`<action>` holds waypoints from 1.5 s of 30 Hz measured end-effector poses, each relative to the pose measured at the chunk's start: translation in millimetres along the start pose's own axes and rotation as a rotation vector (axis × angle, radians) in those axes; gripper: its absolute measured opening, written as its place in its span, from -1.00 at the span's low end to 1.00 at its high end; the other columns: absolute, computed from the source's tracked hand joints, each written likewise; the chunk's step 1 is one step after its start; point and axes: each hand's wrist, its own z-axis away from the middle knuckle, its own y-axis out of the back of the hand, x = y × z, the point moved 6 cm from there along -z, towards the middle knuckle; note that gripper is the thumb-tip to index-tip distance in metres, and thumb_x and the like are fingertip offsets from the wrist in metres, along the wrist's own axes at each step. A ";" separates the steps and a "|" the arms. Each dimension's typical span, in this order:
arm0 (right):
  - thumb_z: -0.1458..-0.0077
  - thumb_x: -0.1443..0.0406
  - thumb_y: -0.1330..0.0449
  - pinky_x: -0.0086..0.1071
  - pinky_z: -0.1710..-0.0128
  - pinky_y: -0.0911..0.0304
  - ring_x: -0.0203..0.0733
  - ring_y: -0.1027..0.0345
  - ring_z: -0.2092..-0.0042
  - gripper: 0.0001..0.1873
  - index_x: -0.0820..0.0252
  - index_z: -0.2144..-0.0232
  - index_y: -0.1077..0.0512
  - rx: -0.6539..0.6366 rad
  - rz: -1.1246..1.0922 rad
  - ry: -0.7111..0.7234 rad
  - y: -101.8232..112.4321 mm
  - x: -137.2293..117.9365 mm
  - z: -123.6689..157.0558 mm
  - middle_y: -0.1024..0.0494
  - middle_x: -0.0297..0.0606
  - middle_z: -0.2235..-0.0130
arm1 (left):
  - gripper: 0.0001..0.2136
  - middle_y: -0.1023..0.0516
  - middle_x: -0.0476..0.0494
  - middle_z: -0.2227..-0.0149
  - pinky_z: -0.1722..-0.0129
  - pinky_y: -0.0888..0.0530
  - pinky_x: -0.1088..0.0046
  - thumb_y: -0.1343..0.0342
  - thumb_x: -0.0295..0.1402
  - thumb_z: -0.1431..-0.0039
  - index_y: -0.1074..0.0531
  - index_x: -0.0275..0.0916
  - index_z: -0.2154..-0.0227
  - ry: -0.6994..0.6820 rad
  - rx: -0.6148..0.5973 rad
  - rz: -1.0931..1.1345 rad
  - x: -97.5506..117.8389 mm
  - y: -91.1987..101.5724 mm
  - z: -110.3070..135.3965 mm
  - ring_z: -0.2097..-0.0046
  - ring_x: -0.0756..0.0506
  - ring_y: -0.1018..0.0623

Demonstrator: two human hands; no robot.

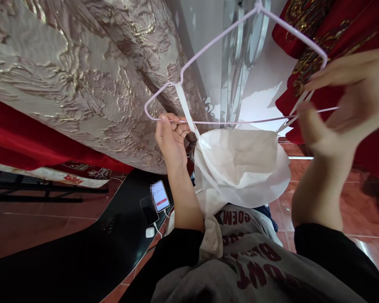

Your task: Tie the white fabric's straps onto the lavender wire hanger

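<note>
A pale lilac hanger (236,122) is held up in front of me. Near its left end, my left hand (173,134) is closed around the lower bar. A white garment with thin straps (255,155), like a camisole top, hangs below the bar. Its left strap (185,105) is looped over the hanger's left shoulder notch. At the hanger's right end my right hand (344,101), slightly blurred, has its fingers bent on the right strap (293,111). That strap crosses the lower bar. Part of the garment drapes over my left forearm side and lap.
Shiny embossed fabric (82,75) hangs at left, red embroidered fabric (303,54) at right. A black bench (66,248) at lower left bears two phones, one with a lit screen (159,195), and a small white case (150,232). Grey metal scrollwork (236,63) stands behind the hanger.
</note>
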 end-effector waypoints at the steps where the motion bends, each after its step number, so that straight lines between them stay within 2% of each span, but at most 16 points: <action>1: -0.24 0.20 -0.32 -0.02 0.00 -0.42 0.02 -0.62 0.05 -0.78 0.02 0.09 -0.69 -0.100 -0.055 -0.032 -14.0 -5.5 3.7 -0.75 -0.20 0.14 | -0.56 -0.64 -0.07 0.34 0.31 -0.60 0.43 -0.23 0.12 -0.52 -0.43 -0.12 0.32 0.005 0.000 -0.024 -1.0 0.6 0.0 0.36 -0.07 -0.64; 5: -0.30 0.22 -0.32 -0.06 0.00 -0.44 -0.05 -0.63 0.09 -0.75 -0.01 -0.01 -0.65 -0.495 -0.128 -0.253 -67.4 -7.2 35.9 -0.77 -0.29 0.07 | -0.54 -0.72 -0.15 0.17 0.15 -0.69 0.35 -0.26 0.23 -0.44 -0.49 -0.09 0.18 0.039 -0.058 -0.102 -3.5 3.6 0.8 0.17 -0.16 -0.74; 9: -0.41 0.21 -0.22 0.01 -0.15 -0.30 -0.06 -0.60 0.10 -0.78 -0.05 0.05 -0.67 -0.348 -0.042 -0.335 -79.7 -0.7 59.4 -0.77 -0.35 0.12 | -0.61 -0.74 -0.25 0.03 -0.07 -0.72 0.21 -0.31 0.11 -0.44 -0.58 -0.14 0.07 0.118 -0.231 -0.151 4.4 3.9 6.3 -0.08 -0.28 -0.75; 14: -0.41 0.26 -0.22 -0.03 -0.11 -0.29 -0.09 -0.61 0.11 -0.78 -0.06 0.10 -0.69 -0.261 -0.057 -0.347 -88.9 -4.6 65.6 -0.77 -0.39 0.15 | -0.60 -0.79 -0.28 0.06 -0.26 -0.65 0.04 -0.28 0.11 -0.47 -0.65 -0.17 0.10 0.255 -0.446 -0.236 29.5 -5.6 27.0 -0.09 -0.32 -0.76; 20: -0.38 0.28 -0.21 0.02 -0.11 -0.35 -0.08 -0.61 0.14 -0.74 -0.18 0.11 -0.70 -0.235 -0.075 -0.362 -89.6 -4.6 63.3 -0.76 -0.43 0.19 | -0.71 -0.72 -0.27 -0.19 -0.30 -0.58 0.25 -0.42 -0.02 -0.42 -0.69 -0.15 0.07 0.123 -0.357 0.130 85.1 -31.4 32.3 -0.30 -0.27 -0.65; 23: -0.37 0.28 -0.21 0.03 -0.13 -0.37 -0.07 -0.62 0.12 -0.72 -0.19 0.10 -0.71 -0.240 -0.070 -0.365 -87.0 -4.1 63.2 -0.76 -0.43 0.19 | -0.75 -0.67 -0.18 -0.24 -0.41 -0.46 0.36 -0.27 -0.05 -0.55 -0.62 -0.11 0.05 0.069 -0.268 0.214 100.6 -35.9 20.7 -0.42 -0.18 -0.56; 26: -0.36 0.29 -0.21 0.03 -0.14 -0.36 -0.07 -0.62 0.12 -0.70 -0.20 0.08 -0.72 -0.245 -0.057 -0.358 -84.8 -2.2 64.4 -0.76 -0.42 0.19 | -0.77 -0.68 -0.12 -0.21 -0.33 -0.51 0.45 -0.06 -0.12 -0.64 -0.57 -0.08 0.03 -0.040 -0.068 0.212 94.3 -18.2 8.3 -0.39 -0.10 -0.57; 28: -0.36 0.30 -0.20 0.04 -0.15 -0.34 -0.06 -0.62 0.12 -0.68 -0.20 0.05 -0.71 -0.250 -0.055 -0.347 -83.9 -0.8 66.5 -0.77 -0.42 0.16 | -0.85 -0.70 -0.09 -0.20 -0.19 -0.57 0.53 -0.11 -0.28 -0.60 -0.59 -0.09 0.04 -0.111 0.088 0.257 78.5 2.0 3.7 -0.32 -0.07 -0.61; 29: -0.37 0.30 -0.20 0.06 -0.17 -0.33 -0.05 -0.62 0.10 -0.67 -0.21 0.03 -0.71 -0.250 -0.060 -0.340 -83.4 -0.6 67.8 -0.77 -0.42 0.14 | -0.90 -0.71 -0.05 -0.15 -0.02 -0.59 0.59 -0.18 -0.37 -0.54 -0.61 -0.09 0.08 -0.139 0.210 0.249 68.9 15.1 3.0 -0.21 -0.04 -0.66; 31: -0.39 0.30 -0.20 0.08 -0.22 -0.29 -0.04 -0.62 0.06 -0.66 -0.24 -0.01 -0.69 -0.247 -0.081 -0.322 -82.0 -2.5 69.9 -0.76 -0.42 0.10 | -0.81 -0.75 -0.02 0.02 0.31 -0.51 0.64 -0.20 -0.55 -0.44 -0.63 -0.12 0.18 -0.017 0.353 0.204 43.5 31.9 1.5 0.12 0.02 -0.68; 34: -0.40 0.29 -0.23 0.10 -0.25 -0.30 -0.03 -0.63 0.03 -0.65 -0.27 -0.09 -0.66 -0.254 -0.105 -0.283 -80.2 -11.5 68.5 -0.76 -0.41 0.06 | -0.77 -0.75 -0.14 0.16 0.51 -0.35 0.61 -0.14 -0.56 -0.49 -0.67 -0.18 0.21 0.211 0.233 0.131 19.1 26.8 0.3 0.31 0.01 -0.60; 36: -0.39 0.28 -0.26 0.11 -0.23 -0.37 0.00 -0.65 -0.02 -0.64 -0.26 -0.11 -0.65 -0.279 -0.115 -0.261 -80.5 -17.3 63.5 -0.77 -0.38 0.00 | -0.81 -0.76 -0.21 0.17 0.52 -0.35 0.57 -0.17 -0.46 -0.54 -0.68 -0.19 0.20 0.216 0.064 0.123 19.0 11.5 2.9 0.31 -0.02 -0.61; 38: -0.36 0.27 -0.29 0.09 -0.19 -0.45 0.02 -0.65 -0.08 -0.70 -0.21 -0.04 -0.68 -0.190 -0.141 -0.258 -75.2 -16.0 54.8 -0.76 -0.34 -0.01 | -0.83 -0.75 -0.20 0.19 0.52 -0.36 0.54 -0.27 -0.34 -0.53 -0.65 -0.18 0.26 0.145 -0.048 0.145 24.9 -2.3 8.3 0.32 -0.04 -0.61; 42: -0.12 0.30 -0.42 -0.19 0.20 -0.46 -0.11 -0.57 0.18 -0.82 0.01 0.19 -0.73 0.474 -0.192 -0.342 -33.1 19.0 49.8 -0.69 -0.22 0.20 | -0.73 -0.73 -0.17 0.25 0.49 -0.41 0.50 -0.41 -0.18 -0.46 -0.57 -0.17 0.35 0.073 -0.117 0.201 28.7 -14.0 17.2 0.32 -0.08 -0.65; 43: -0.03 0.33 -0.43 -0.24 0.32 -0.38 -0.18 -0.50 0.30 -0.80 0.07 0.22 -0.72 0.547 -0.202 -0.400 -26.4 31.6 51.5 -0.66 -0.22 0.28 | -0.73 -0.72 -0.17 0.26 0.49 -0.42 0.49 -0.42 -0.18 -0.45 -0.57 -0.17 0.34 0.065 -0.119 0.208 28.3 -14.3 17.9 0.32 -0.09 -0.65; 45: 0.05 0.38 -0.40 -0.29 0.43 -0.30 -0.28 -0.36 0.45 -0.74 0.17 0.23 -0.69 0.448 -0.213 -0.565 -23.6 54.0 50.3 -0.60 -0.26 0.40 | -0.72 -0.72 -0.19 0.27 0.48 -0.42 0.47 -0.39 -0.18 -0.49 -0.55 -0.17 0.34 0.060 -0.111 0.205 27.1 -13.9 17.8 0.33 -0.10 -0.65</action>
